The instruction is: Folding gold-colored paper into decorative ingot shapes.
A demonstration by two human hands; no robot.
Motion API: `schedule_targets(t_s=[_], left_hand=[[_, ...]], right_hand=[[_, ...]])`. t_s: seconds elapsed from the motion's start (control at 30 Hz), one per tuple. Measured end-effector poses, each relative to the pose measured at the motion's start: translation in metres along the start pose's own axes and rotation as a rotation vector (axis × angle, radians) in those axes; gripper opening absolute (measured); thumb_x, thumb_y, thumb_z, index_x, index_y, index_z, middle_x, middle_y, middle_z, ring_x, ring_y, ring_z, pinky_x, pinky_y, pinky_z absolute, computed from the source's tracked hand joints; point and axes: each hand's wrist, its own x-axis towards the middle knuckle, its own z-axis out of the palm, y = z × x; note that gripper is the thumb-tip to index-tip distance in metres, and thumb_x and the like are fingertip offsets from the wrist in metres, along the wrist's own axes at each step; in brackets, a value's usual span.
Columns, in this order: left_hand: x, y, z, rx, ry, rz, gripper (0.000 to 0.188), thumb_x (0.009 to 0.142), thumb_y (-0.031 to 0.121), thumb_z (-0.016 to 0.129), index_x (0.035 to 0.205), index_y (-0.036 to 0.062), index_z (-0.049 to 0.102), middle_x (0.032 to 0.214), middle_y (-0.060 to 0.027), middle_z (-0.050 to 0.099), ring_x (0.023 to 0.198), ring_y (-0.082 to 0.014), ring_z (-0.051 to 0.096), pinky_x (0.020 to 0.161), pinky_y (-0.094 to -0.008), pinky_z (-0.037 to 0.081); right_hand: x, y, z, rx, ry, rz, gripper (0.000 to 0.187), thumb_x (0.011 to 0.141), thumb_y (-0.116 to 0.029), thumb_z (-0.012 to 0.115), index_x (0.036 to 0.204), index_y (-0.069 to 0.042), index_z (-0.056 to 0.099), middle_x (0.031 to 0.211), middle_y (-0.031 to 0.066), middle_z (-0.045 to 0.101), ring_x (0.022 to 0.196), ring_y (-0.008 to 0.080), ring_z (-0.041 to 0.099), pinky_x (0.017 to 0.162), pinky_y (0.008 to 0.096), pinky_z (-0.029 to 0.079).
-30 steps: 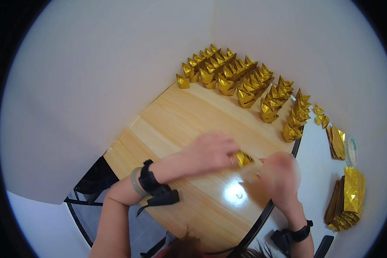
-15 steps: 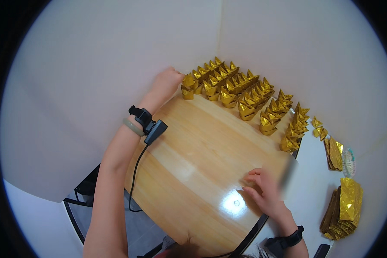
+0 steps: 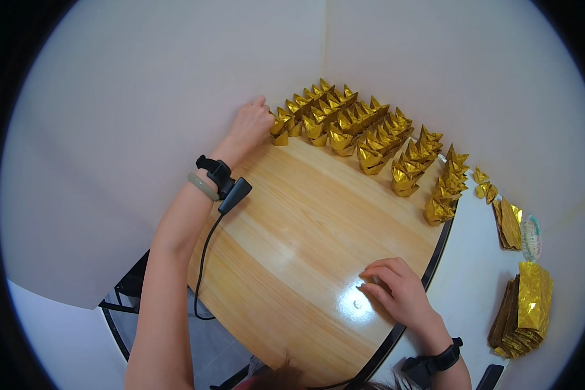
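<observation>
My left hand reaches to the far left end of the table, with its fingers curled at the edge of a folded gold paper ingot. The fingertips are partly hidden, but they seem to pinch the ingot. Beside it stand slanting rows of the same pointed gold paper ingots, set close together towards the wall. My right hand rests low over the right part of the wooden table. Its thumb and fingers are bent and apart, with nothing between them.
On the white surface at right lie a thick stack of gold paper sheets, a smaller stack, a clear coiled band and a few small gold folded pieces. White walls close in behind. A black cable hangs from my left wrist.
The whole view has shifted slightly. My left hand stays at the same ingot. The blurred patch beside my right hand is gone, and that hand has turned slightly, its fingers still apart.
</observation>
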Motion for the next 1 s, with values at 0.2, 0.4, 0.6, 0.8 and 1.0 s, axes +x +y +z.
schedule_targets(t_s=[0.2, 0.4, 0.6, 0.8, 1.0], left_hand=[[-0.003, 0.002, 0.003, -0.008, 0.021, 0.022, 0.004, 0.067, 0.009, 0.065, 0.063, 0.0104, 0.067, 0.072, -0.0011, 0.065, 0.090, -0.0182, 0.057, 0.069, -0.0295, 0.051], [-0.004, 0.001, 0.003, -0.023, -0.060, 0.022, 0.003, 0.066, 0.009, 0.064, 0.065, 0.0108, 0.066, 0.070, -0.0020, 0.063, 0.088, -0.0196, 0.057, 0.072, -0.0317, 0.050], [-0.005, -0.006, -0.008, -0.086, -0.032, 0.030, 0.005, 0.069, 0.011, 0.065, 0.065, 0.0092, 0.064, 0.070, -0.0041, 0.063, 0.079, -0.0220, 0.058, 0.069, -0.0337, 0.050], [-0.001, 0.043, -0.041, -0.537, 0.053, -0.061, 0.019, 0.082, 0.017, 0.064, 0.067, 0.0061, 0.060, 0.070, -0.0096, 0.062, 0.075, -0.0304, 0.058, 0.068, -0.0408, 0.047], [-0.027, 0.108, -0.107, -0.956, -0.202, 0.006, 0.018, 0.085, 0.023, 0.063, 0.077, 0.0077, 0.067, 0.076, -0.0095, 0.064, 0.075, -0.0297, 0.062, 0.063, -0.0419, 0.048]], right_hand=[[0.000, -0.001, 0.000, -0.034, -0.020, -0.014, 0.018, 0.084, -0.019, 0.069, 0.097, -0.008, 0.065, 0.101, 0.0056, 0.062, 0.096, 0.0260, 0.057, 0.081, 0.0344, 0.049], [0.001, -0.001, 0.001, -0.041, -0.031, -0.009, 0.018, 0.084, -0.019, 0.069, 0.098, -0.008, 0.065, 0.101, 0.0058, 0.062, 0.095, 0.0263, 0.057, 0.080, 0.0348, 0.049], [0.001, 0.000, 0.001, -0.028, -0.015, -0.019, 0.018, 0.084, -0.018, 0.069, 0.098, -0.008, 0.065, 0.100, 0.0062, 0.063, 0.095, 0.0265, 0.057, 0.081, 0.0350, 0.049], [-0.005, 0.004, -0.012, -0.017, 0.000, 0.054, 0.017, 0.085, -0.017, 0.066, 0.097, -0.006, 0.064, 0.099, 0.0097, 0.063, 0.096, 0.0292, 0.058, 0.082, 0.0375, 0.049], [-0.008, 0.038, -0.056, -0.426, 0.351, 0.268, 0.033, 0.084, -0.019, 0.065, 0.111, -0.003, 0.055, 0.113, 0.0152, 0.059, 0.105, 0.0332, 0.055, 0.087, 0.0401, 0.048]])
